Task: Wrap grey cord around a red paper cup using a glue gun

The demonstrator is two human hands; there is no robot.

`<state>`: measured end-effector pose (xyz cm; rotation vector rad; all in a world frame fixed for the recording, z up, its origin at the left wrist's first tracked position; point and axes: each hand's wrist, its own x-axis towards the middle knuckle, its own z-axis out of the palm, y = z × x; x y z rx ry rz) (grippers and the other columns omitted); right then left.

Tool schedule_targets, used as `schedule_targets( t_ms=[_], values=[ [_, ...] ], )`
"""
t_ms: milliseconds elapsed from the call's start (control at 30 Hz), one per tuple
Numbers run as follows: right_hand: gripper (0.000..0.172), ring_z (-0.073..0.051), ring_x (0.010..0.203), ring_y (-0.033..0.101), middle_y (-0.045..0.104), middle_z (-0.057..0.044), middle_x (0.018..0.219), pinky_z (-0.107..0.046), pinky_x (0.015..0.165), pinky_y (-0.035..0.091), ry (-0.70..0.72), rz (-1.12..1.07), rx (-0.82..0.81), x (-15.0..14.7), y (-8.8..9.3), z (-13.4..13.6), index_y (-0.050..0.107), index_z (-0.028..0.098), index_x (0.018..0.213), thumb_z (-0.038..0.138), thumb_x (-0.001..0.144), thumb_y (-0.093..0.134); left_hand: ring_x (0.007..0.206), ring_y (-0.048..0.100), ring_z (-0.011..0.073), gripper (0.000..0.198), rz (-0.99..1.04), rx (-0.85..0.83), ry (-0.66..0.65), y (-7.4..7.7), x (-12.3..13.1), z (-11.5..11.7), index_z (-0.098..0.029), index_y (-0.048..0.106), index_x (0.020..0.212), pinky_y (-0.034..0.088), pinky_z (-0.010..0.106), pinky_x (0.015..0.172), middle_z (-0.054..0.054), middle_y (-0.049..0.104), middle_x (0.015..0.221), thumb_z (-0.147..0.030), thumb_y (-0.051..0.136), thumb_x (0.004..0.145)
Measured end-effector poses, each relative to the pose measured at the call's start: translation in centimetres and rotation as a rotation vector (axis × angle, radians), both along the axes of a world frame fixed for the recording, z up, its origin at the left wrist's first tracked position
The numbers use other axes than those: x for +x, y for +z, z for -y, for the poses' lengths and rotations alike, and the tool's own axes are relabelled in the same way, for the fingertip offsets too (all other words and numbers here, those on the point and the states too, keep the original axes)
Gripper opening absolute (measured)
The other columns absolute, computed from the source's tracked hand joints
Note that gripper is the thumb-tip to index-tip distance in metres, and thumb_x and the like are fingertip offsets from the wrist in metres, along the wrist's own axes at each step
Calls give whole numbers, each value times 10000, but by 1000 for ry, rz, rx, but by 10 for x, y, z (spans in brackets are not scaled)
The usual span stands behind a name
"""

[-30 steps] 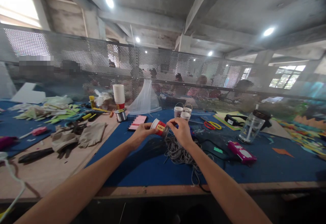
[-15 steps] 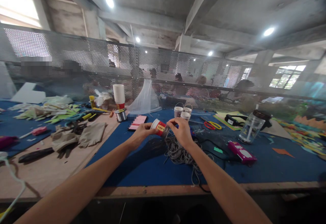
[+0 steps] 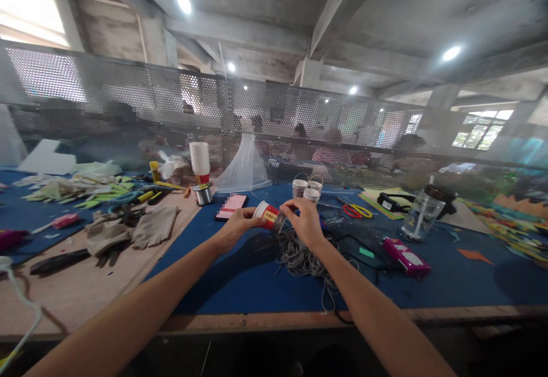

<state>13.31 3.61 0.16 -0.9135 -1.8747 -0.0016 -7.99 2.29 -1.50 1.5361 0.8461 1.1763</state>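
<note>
My left hand (image 3: 237, 228) is closed around a red and white paper cup (image 3: 269, 216), tilted on its side with its white rim toward that hand. Grey cord (image 3: 279, 224) covers the cup's base end. There my right hand (image 3: 303, 220) pinches the cord, fingertips against the cup. A loose heap of the same grey cord (image 3: 299, 254) lies on the blue table mat just below. Behind my right hand stand small cups (image 3: 311, 194) with thin loop handles, grey around their sides.
A stack of paper cups (image 3: 200, 160) and a wire spool (image 3: 202, 194) stand back left, near a phone (image 3: 231, 207). To the right are scissors (image 3: 357, 211), a magenta box (image 3: 406, 257) and a clear bottle (image 3: 422, 214). Gloves (image 3: 154, 225) lie left. A perforated screen (image 3: 274, 114) runs behind.
</note>
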Motion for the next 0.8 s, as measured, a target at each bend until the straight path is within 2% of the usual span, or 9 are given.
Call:
schedule_targets(
  t_ms=[800],
  values=[
    [157, -165, 738, 613, 691, -17, 779, -279, 767, 455, 24, -23, -26, 3, -1, -4, 687, 198, 791, 311, 890, 644, 885, 665, 253, 302, 18, -51, -22, 0, 0, 2, -136, 766, 933, 463, 356, 883, 93, 759, 941, -330, 778, 701]
  ],
)
